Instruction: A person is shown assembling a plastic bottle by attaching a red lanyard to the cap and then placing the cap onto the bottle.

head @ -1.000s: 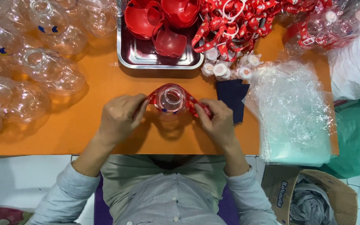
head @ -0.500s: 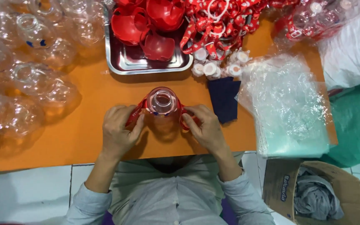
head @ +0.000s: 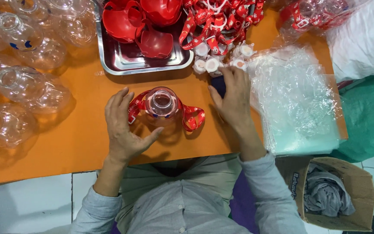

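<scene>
A clear round plastic bottle point(head: 161, 105) with a red strap point(head: 191, 118) looped around it stands on the orange table point(head: 78, 143). My left hand point(head: 124, 128) curves around the bottle's left side, fingers apart, thumb under it. My right hand point(head: 233, 96) reaches away from the bottle toward a cluster of small white caps point(head: 221, 60) at the far side, its fingertips just short of them, holding nothing that I can see. A dark blue item lies partly under that hand.
A steel tray point(head: 109, 60) with red plastic cups point(head: 128, 21) sits behind the bottle. A heap of red straps point(head: 221, 17) lies beside it. Several clear empty bottles point(head: 20, 82) crowd the left. Clear plastic bags point(head: 297, 99) lie at right; a cardboard box point(head: 338, 195) stands below.
My right hand has let go of the strap and moved up-right toward the white caps. My left hand has opened beside the bottle, which now stands on the table.
</scene>
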